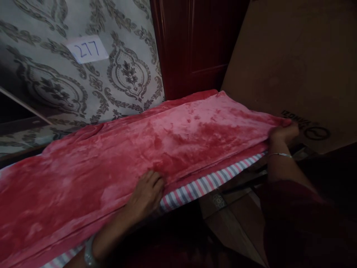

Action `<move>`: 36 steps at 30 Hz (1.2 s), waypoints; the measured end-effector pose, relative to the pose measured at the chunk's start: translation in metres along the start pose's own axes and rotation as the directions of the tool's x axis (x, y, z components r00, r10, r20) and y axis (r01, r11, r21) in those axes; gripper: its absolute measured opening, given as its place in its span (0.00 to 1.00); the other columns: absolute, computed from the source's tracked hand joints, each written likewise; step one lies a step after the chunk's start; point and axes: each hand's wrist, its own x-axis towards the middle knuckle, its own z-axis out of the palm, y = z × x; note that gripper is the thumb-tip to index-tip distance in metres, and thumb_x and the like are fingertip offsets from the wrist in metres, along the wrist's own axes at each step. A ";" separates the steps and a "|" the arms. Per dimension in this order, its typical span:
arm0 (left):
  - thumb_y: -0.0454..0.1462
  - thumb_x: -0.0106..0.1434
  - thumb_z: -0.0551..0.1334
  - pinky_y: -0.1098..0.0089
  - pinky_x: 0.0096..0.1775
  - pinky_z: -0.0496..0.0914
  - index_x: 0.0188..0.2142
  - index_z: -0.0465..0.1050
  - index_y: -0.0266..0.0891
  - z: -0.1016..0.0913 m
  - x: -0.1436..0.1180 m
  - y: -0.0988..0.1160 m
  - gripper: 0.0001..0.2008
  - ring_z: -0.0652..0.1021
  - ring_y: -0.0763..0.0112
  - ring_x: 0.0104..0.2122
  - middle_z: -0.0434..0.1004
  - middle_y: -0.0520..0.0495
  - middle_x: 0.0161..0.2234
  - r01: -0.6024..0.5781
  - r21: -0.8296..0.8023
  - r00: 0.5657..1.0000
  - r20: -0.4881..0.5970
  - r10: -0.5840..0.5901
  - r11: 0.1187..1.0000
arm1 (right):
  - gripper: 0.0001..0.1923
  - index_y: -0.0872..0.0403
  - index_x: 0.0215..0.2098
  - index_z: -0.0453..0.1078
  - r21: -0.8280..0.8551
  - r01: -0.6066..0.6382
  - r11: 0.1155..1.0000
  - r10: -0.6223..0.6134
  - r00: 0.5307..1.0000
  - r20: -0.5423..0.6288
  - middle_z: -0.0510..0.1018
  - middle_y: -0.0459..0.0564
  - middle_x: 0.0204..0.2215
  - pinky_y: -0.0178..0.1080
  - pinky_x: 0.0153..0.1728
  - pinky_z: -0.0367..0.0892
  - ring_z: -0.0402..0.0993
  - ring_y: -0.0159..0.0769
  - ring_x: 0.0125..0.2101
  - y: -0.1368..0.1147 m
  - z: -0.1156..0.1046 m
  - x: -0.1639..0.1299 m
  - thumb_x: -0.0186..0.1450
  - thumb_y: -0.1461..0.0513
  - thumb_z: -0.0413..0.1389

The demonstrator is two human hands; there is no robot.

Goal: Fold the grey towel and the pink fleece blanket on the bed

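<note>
A red plush blanket lies folded in a long strip over a striped sheet in pink, grey and white. Along the blanket's near edge, my left hand has its fingers curled into the plush; the fingertips are hidden. My right hand is closed around the blanket's far right corner and pulls the fabric out into a point there. That hand is slightly blurred. A wide bangle sits on my left wrist and a thin one on my right.
Patterned wallpaper with a paper label reading 277 rises behind the blanket. Beside it stands a dark red wooden panel. A large cardboard box leans at the right, close to my right hand. Tiled floor shows below.
</note>
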 end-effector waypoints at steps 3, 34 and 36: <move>0.32 0.68 0.54 0.53 0.55 0.70 0.55 0.72 0.38 0.013 -0.010 -0.005 0.18 0.74 0.54 0.52 0.76 0.38 0.51 0.037 0.008 0.999 0.027 -0.037 0.999 | 0.20 0.59 0.52 0.75 -0.030 -0.126 0.992 0.126 0.992 0.016 0.78 0.69 0.44 0.46 0.43 0.66 0.76 0.44 0.44 0.000 -0.002 -0.004 0.65 0.71 0.50; 0.46 0.70 0.57 0.30 0.64 0.47 0.70 0.54 0.50 0.044 0.170 -0.042 0.31 0.47 0.40 0.71 0.46 0.45 0.73 -0.132 -0.121 0.973 0.173 0.152 0.984 | 0.29 0.46 0.69 0.60 -0.109 0.750 0.653 -0.460 0.506 0.729 0.58 0.52 0.70 0.54 0.64 0.55 0.55 0.48 0.68 -0.063 0.049 -0.083 0.72 0.50 0.48; 0.46 0.70 0.56 0.30 0.64 0.48 0.71 0.53 0.51 0.050 0.165 -0.045 0.31 0.47 0.41 0.71 0.45 0.46 0.73 -0.139 -0.123 0.975 0.158 0.157 0.983 | 0.24 0.50 0.63 0.69 -0.125 0.716 0.687 -0.448 0.552 0.704 0.69 0.55 0.64 0.48 0.60 0.62 0.65 0.48 0.62 -0.074 0.055 -0.065 0.72 0.54 0.48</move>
